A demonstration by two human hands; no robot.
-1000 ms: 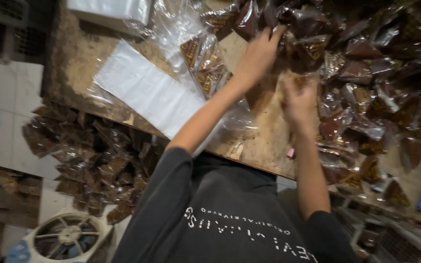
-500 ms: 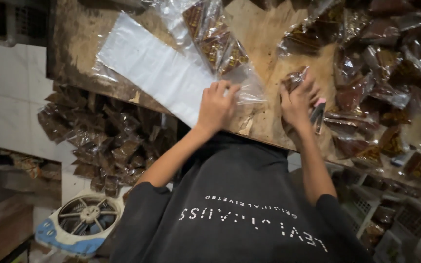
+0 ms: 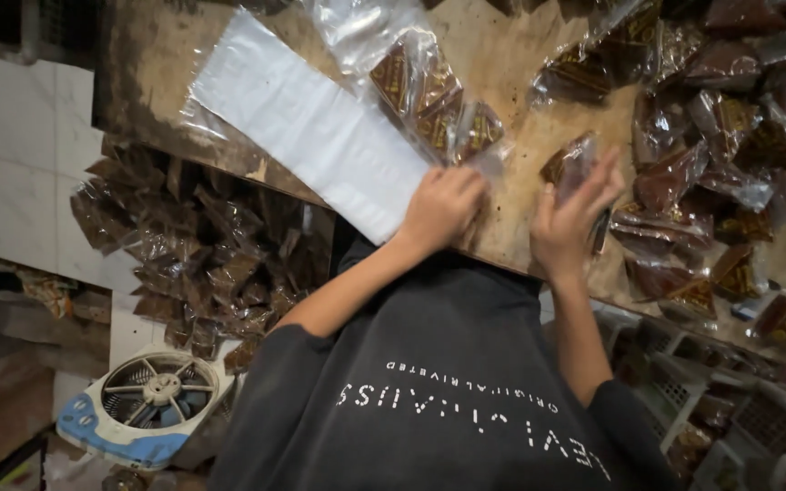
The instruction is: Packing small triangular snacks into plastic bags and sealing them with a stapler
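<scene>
While the right hand (image 3: pixel 568 215) pinched a small clear packet (image 3: pixel 571 164) of brown stuff up off the wooden table (image 3: pixel 511 86), the fingers were curled round its lower part & the top stuck out above them. That packet sat near the table's front edge, just left of the big heap of brown packets (image 3: pixel 730 155) on the right side. The left hand (image 3: pixel 443 207) was closed like a loose fist & pressed down at the mouth of a big clear bag (image 3: pixel 429 100) w/ several brown packets inside; can't tell exactly what the fingers gripped, since they were tucked under. That big bag lay tilted, running up & left from the left hand. Just beside it, to the left, lay a long flat white plastic bag (image 3: pixel 307 127), also tilted, w/ one end close to the left wrist. Both arms came out of a dark grey shirt (image 3: pixel 448 400) w/ pale letters on it. Below the table's left part was a pile of more brown packets (image 3: pixel 197 264) down low. Near the bottom left stood a white & blue fan (image 3: pixel 143 405) on the floor. At the bottom right were white baskets (image 3: pixel 757 427) w/ packets in them
</scene>
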